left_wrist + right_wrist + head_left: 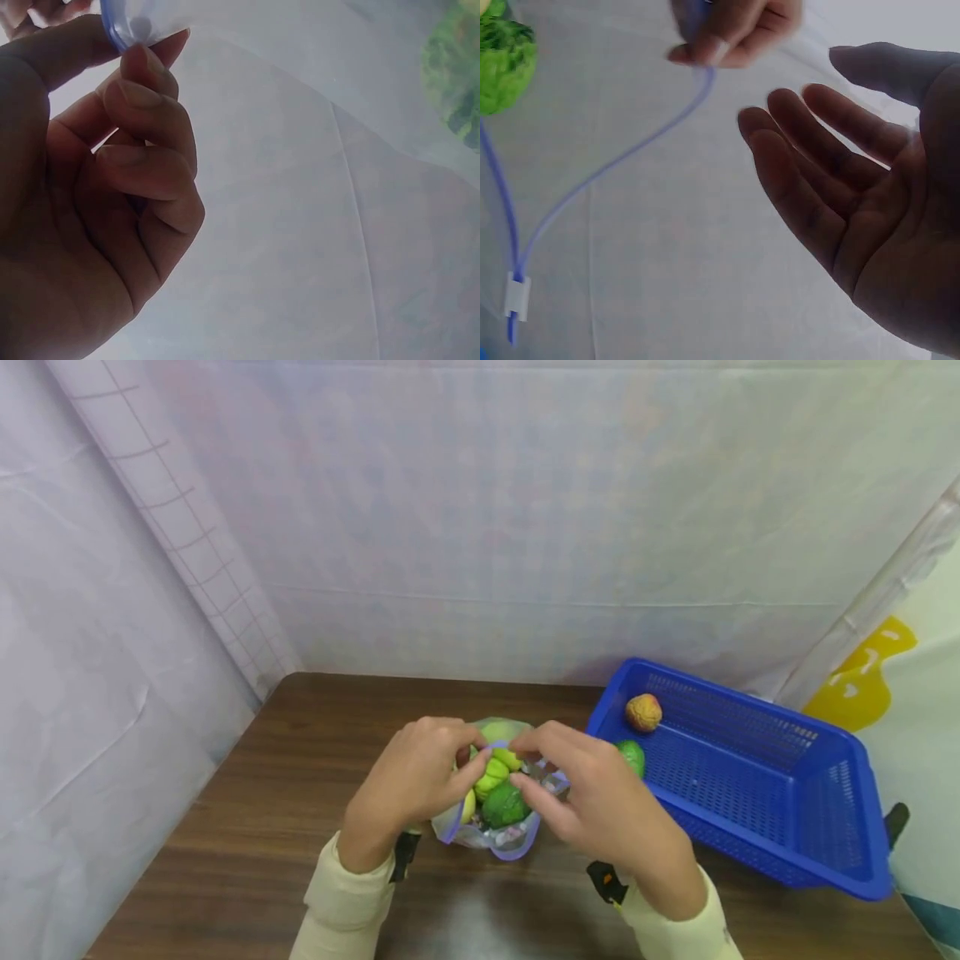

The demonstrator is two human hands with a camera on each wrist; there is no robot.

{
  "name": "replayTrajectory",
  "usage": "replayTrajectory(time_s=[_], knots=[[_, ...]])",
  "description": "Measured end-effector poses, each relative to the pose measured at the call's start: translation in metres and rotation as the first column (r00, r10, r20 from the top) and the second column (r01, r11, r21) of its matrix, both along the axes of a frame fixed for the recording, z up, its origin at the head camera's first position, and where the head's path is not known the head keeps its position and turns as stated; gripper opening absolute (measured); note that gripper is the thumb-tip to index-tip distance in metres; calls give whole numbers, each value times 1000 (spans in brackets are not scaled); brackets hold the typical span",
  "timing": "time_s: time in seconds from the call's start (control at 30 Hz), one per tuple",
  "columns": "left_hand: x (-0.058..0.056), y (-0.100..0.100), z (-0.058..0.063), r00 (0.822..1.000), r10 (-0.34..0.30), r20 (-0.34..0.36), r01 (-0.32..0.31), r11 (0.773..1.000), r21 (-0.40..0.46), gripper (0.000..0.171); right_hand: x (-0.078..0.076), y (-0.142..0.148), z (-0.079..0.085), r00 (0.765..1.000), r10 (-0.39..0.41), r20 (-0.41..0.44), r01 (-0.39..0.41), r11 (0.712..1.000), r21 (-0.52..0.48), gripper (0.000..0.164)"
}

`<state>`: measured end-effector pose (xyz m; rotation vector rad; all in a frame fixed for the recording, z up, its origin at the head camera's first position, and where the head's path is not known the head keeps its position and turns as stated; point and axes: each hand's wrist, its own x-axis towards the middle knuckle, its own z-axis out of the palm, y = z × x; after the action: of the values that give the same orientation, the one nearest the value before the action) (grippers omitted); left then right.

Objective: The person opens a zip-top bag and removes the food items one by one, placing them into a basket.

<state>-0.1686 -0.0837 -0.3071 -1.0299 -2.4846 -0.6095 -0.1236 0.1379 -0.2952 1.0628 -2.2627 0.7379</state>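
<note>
A clear zip bag with a purple-blue edge (513,853) stands open-mouthed on the table between both hands. In it lie a dark green bumpy piece (504,804), a lighter green ridged piece (491,778) and a yellow piece (468,807), which look like fruit or vegetables. My left hand (423,770) pinches the bag's edge between thumb and fingertips, as the left wrist view shows. My right hand (855,195) is held just right of the bag's mouth, fingers loosely bent, nothing in them. A white slider (517,296) sits on the bag's edge in the right wrist view.
At the right stands a blue perforated basket (738,785), holding a round orange-brown ball (643,713). A green piece (632,757) shows by its left side, partly behind my right hand. The brown wooden table (247,852) meets a white cloth (525,527) at its back.
</note>
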Motion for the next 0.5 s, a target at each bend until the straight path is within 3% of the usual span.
replayTrajectory(time_s=[0.1, 0.23, 0.5], knots=[[0, 0, 0, 1000, -3, -4, 3, 1000, 6, 11, 0, -2, -4, 995, -46, 89, 37, 994, 103, 22], [0, 0, -1, 1000, 3, -3, -3, 1000, 6, 10, 2, -4, -8, 980, -69, 187, 24, 971, 236, 26], [1, 0, 0, 1000, 5, 0, -5, 1000, 13, 10, -3, -20, -21, 961, -37, 273, -63, 936, 347, 30]])
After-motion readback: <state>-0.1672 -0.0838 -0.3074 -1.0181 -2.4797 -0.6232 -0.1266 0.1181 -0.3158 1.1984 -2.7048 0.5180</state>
